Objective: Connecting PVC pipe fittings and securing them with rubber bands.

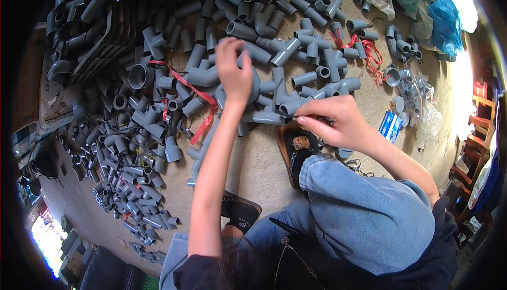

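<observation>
A wide heap of grey plastic pipe fittings lies in front of me: elbows, tees and short straight pieces. Over its middle, my left hand is raised with fingers stretched and thumb apart, slightly blurred. Just behind that hand is a large rounded grey fitting, partly hidden by it. My right hand is closed in a pinch at the near edge of the heap, by the end of a grey pipe fitting. Something small and dark shows at its fingertips, too small to name.
Smaller grey fittings spread along the left. Red plastic ties lie among the pieces. Dark slatted crates stand at the far left. Plastic bags lie at the far right, with a blue-striped packet nearer. My sandalled foot is beside the heap.
</observation>
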